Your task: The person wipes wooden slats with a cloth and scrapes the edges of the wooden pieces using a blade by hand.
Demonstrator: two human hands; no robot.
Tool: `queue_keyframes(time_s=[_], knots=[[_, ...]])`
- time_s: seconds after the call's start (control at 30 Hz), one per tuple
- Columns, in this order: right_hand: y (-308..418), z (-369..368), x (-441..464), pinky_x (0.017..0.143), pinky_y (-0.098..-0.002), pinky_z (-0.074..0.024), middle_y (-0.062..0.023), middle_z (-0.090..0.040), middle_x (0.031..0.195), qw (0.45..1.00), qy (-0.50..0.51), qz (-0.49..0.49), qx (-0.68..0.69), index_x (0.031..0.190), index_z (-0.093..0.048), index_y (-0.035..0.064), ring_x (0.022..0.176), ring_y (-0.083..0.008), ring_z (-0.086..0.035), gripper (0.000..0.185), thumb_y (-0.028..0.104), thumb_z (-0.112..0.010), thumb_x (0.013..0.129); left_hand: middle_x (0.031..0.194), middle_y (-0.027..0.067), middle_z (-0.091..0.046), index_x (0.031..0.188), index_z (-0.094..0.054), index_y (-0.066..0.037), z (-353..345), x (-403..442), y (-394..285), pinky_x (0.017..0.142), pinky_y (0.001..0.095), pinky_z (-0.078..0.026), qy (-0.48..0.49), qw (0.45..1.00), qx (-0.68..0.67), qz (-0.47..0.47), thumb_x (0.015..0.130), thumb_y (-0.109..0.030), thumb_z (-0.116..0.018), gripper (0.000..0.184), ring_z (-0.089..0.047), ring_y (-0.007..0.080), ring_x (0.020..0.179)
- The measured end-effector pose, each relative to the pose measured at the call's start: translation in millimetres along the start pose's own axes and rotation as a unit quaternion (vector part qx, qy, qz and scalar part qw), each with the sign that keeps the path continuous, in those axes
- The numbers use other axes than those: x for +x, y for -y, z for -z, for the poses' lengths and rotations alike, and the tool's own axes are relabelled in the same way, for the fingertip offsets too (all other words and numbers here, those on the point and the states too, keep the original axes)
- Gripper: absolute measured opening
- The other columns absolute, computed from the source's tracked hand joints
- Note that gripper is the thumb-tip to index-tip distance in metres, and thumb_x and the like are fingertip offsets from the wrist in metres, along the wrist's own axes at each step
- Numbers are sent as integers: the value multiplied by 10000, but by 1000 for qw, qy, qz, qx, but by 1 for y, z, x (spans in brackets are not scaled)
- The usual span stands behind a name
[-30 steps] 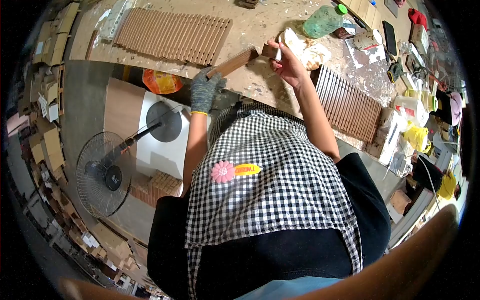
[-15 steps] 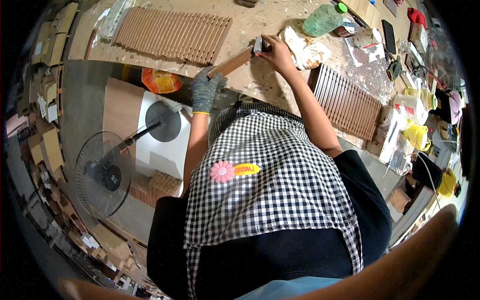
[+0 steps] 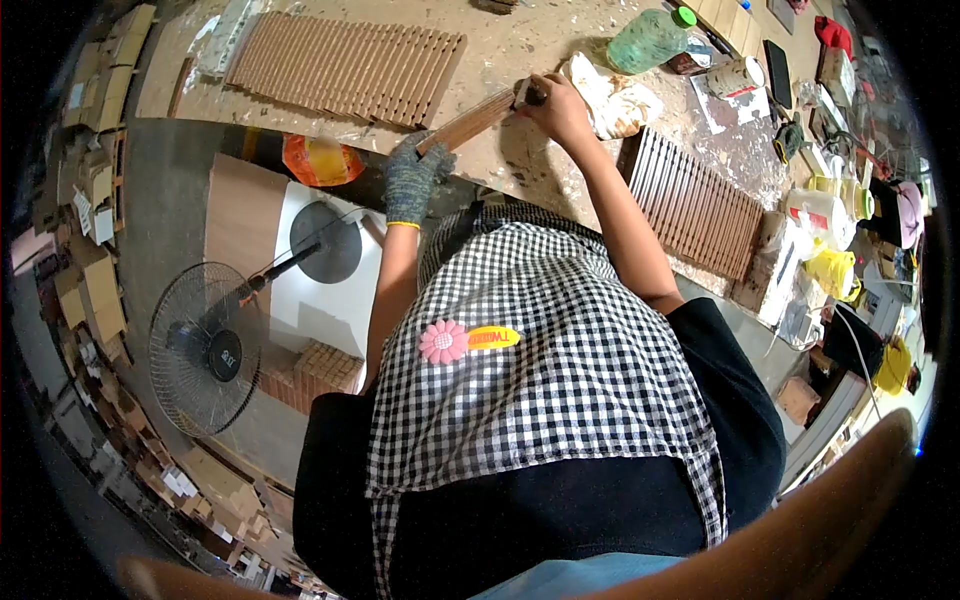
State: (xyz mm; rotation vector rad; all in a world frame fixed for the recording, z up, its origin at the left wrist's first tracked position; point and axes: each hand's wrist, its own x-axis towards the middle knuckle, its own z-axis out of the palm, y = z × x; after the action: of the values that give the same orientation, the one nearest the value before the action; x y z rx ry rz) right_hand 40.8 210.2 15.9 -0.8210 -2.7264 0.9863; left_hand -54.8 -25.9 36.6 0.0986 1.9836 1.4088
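Note:
My left hand (image 3: 412, 180), in a grey knitted glove with a yellow cuff edge, is closed round the near end of a brown wooden slat (image 3: 470, 121). The slat slants up to the right over the bench edge. At its far end my bare right hand (image 3: 560, 110) pinches a small dark block (image 3: 535, 95), mostly hidden by the fingers; I cannot make out its exact kind. Beside that hand lies a stained, crumpled white cloth (image 3: 615, 100). Left of the slat, a row of brown slats (image 3: 345, 68) lies on the workbench (image 3: 500, 45).
Another set of dark slats (image 3: 692, 205) lies at the bench's right edge. Farther back are a green bottle (image 3: 648, 42), a white cup (image 3: 735, 77) and a phone (image 3: 777, 73). On the floor side stand a fan (image 3: 210, 348) and an orange bag (image 3: 322, 162).
The small block in my right hand has turned, so its grey face no longer shows. The right hand has shifted slightly; my left hand still grips the slat.

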Motion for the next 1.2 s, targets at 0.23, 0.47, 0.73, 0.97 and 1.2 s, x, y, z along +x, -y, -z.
queue_keyframes(time_s=[0.23, 0.47, 0.73, 0.97, 1.2], knots=[[-7, -7, 10, 857, -403, -501, -197, -593, 1129, 999, -23, 27, 35, 1191, -596, 11, 991, -361, -606, 625, 279, -816, 671, 967, 158, -646, 1173, -532, 86, 1, 8, 10, 641, 277, -554, 8, 999, -45, 17, 877, -85, -639, 358, -655, 168, 751], [-6, -5, 9, 848, -403, -505, -202, -572, 1157, 994, -41, 74, 76, 1220, -559, -7, 1014, -375, -591, 613, 183, -797, 688, 951, 153, -645, 1153, -541, 85, 3, 10, 11, 644, 276, -549, 6, 1000, 15, -9, 881, -99, -637, 342, -657, 174, 748], [-18, 2, 18, 807, -379, -524, -146, -552, 1208, 992, -71, 92, 48, 1290, -530, 79, 972, -296, -628, 607, 155, -771, 738, 956, 153, -644, 1157, -532, 97, 6, 15, 16, 650, 272, -549, 8, 1000, 19, -23, 877, -89, -638, 352, -666, 182, 757], [-8, 2, 24, 878, -399, -485, -167, -496, 1236, 978, -18, 198, -68, 1344, -485, 121, 1049, -362, -555, 660, 61, -726, 733, 906, 125, -663, 1097, -576, 78, 14, 26, 35, 656, 272, -529, 16, 996, 59, -72, 859, -95, -658, 305, -651, 158, 748], [-9, 38, 4, 851, -401, -499, -177, -532, 1155, 990, -18, 92, 104, 1326, -509, 107, 974, -316, -598, 624, 114, -761, 755, 886, 92, -664, 1075, -595, 57, 12, 6, 10, 663, 265, -517, 19, 995, 77, -54, 823, -136, -700, 334, -647, 149, 755]])
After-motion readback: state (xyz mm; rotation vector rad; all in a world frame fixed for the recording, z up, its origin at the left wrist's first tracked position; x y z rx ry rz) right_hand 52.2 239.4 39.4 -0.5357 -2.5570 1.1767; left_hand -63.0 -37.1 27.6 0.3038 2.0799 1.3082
